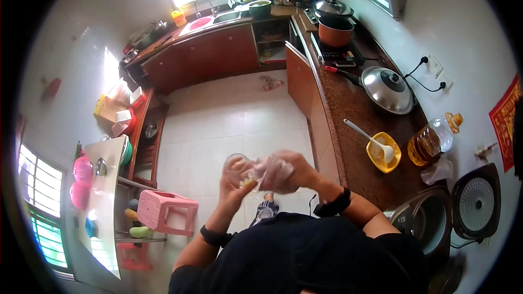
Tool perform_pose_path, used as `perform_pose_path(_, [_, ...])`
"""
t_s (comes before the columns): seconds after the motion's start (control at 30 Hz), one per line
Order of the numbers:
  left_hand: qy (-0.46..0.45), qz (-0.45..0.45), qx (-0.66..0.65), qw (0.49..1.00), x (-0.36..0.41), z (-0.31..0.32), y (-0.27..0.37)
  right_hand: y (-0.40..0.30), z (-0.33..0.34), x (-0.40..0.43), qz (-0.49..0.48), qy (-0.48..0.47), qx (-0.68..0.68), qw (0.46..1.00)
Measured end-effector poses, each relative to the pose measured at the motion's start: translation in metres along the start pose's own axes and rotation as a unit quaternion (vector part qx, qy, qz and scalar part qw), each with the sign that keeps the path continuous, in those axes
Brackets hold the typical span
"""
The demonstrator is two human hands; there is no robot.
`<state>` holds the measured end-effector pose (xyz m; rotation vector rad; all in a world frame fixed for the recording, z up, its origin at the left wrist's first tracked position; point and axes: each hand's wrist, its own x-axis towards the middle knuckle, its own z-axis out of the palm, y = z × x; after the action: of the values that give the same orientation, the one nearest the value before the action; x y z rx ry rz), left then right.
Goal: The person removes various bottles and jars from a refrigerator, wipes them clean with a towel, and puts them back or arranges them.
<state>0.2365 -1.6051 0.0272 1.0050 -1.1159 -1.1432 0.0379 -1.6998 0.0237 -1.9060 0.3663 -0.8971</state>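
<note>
In front of my torso, my left hand (233,185) grips a clear glass (237,161), its round rim tilted up. Some yellowish marks show near my left thumb; whether they are a print on the glass or something else I cannot tell. A pale pinkish cloth (278,174) is bunched in my right hand (301,168) and meets the side of the glass. Both hands are slightly blurred, so how far the cloth reaches into the glass is hidden. Beneath them lies the tiled floor (200,155).
Along the right runs a brown counter (339,130) with a yellow bowl (398,153), an oil bottle (425,147), a lidded pan (386,90) and an open rice cooker (433,220). A cabinet door (300,81) stands ajar ahead. Pink stool (157,208) and table (102,196) are left.
</note>
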Motion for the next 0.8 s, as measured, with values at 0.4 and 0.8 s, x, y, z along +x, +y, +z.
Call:
perform_pose_path(0.4, [0.211, -0.022, -0.013, 0.977, 0.3, -0.169, -0.041, 0.178, -0.241, 0.12, 0.117, 0.309, -0.341, 0.88])
perform_pose_path(0.8, [-0.076, -0.088, -0.029, 0.993, 0.603, -0.054, -0.117, 0.302, -0.372, 0.158, 0.291, 0.299, -0.43, 0.8])
